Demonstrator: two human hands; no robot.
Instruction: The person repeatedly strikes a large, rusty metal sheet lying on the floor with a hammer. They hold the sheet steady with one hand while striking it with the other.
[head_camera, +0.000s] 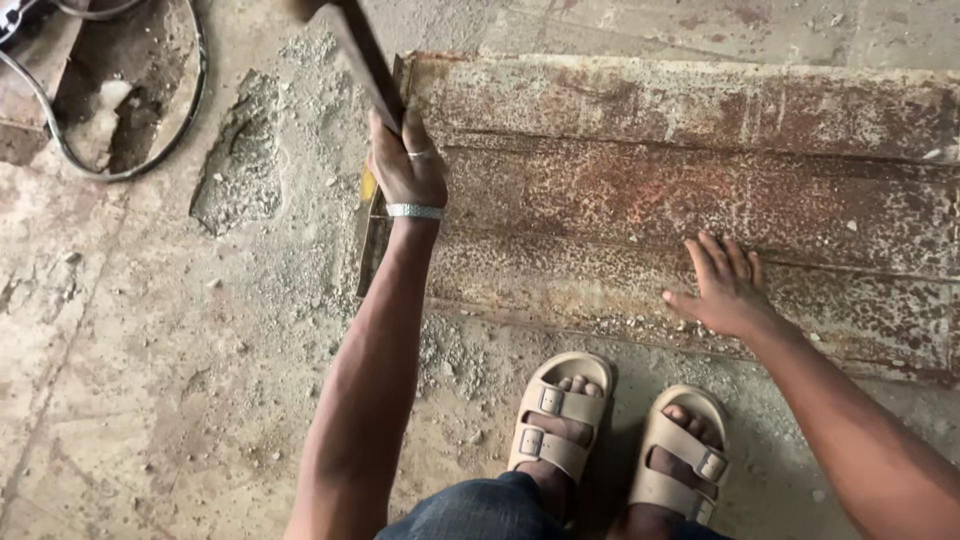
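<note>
Two hands work: the left hand (405, 165) is clenched round a tool handle (362, 55); the right hand (722, 290) lies flat, fingers spread, on rusty sheet (700, 170).

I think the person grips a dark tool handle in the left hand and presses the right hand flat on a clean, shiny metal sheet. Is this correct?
One detail is wrong. The head view shows the metal sheet is heavily rusted, not clean and shiny. The rest stands: the left hand grips the dark tool handle, and the right hand lies flat on the sheet.
</note>
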